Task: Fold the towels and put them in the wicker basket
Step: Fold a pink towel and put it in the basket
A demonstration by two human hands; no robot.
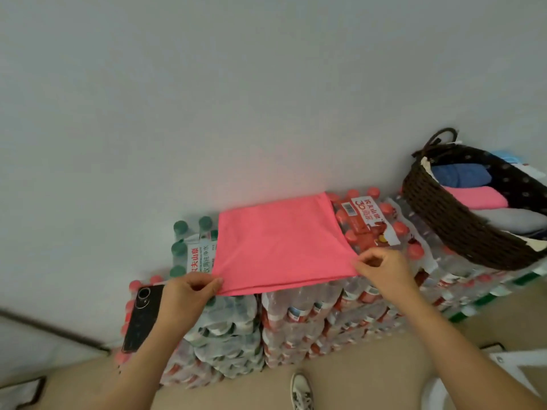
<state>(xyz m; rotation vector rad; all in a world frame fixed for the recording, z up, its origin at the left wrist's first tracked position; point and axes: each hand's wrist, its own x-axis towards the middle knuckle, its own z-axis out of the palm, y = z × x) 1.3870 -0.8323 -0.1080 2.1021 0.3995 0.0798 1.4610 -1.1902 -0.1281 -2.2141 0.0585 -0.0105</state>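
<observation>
Left hand (189, 294) and right hand (381, 269) each pinched a pink towel (278, 241) corner. One water-pack label (199, 258) read "夫山泉"; a red label (365, 216) read "30".

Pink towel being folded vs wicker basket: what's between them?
Head view: a shrink-wrapped pack of red-capped bottles with a red label fills the stretch between the pink towel and the wicker basket. No bare surface shows there.

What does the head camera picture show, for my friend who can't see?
A left hand and right hand pinch the near corners of a pink towel on bottle packs. A basket of folded towels sits at right; a phone lies left.
</observation>
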